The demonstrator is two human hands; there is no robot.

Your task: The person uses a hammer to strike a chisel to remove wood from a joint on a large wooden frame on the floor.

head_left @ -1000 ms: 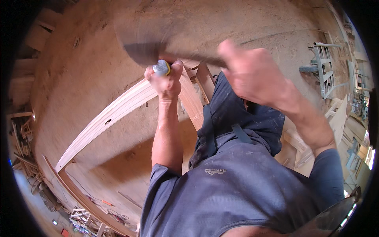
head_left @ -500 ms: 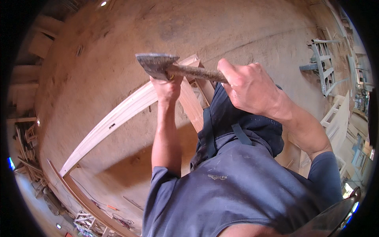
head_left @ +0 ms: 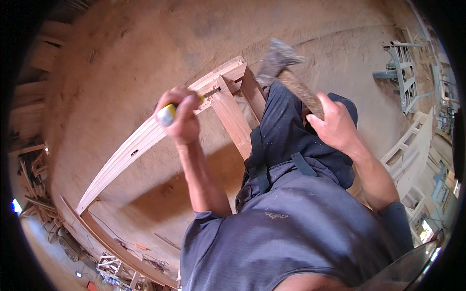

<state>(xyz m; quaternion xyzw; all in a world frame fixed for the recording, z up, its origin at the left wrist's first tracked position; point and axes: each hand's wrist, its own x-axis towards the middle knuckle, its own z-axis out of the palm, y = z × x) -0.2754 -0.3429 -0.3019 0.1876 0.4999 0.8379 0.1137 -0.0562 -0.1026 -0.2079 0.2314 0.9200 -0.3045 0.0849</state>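
Observation:
My left hand [head_left: 182, 119] is closed round the yellow handle of a chisel [head_left: 166, 115]. The chisel's blade reaches a small dark slot near the end of a pale wooden piece [head_left: 230, 119]. That piece joins a long pale wooden beam [head_left: 121, 162] with a slot cut in it. My right hand [head_left: 335, 123] grips the wooden handle of a hatchet [head_left: 298, 87]. The hatchet's steel head is blurred and held up over my knee, apart from the chisel. A second short wooden piece [head_left: 252, 94] stands between the slotted one and my leg.
A brown board [head_left: 121, 259] lies under the beam's lower left end. Metal and wooden frames [head_left: 405, 77] stand at the right. Cables [head_left: 158, 263] and an orange object [head_left: 141, 247] lie on the dusty floor [head_left: 145, 43]. Stacked timber [head_left: 31, 121] lines the left side.
The hatchet has swung up and right, away from the chisel. My left hand has shifted left and tilted the chisel, so its handle and blade now show. The beam stays put.

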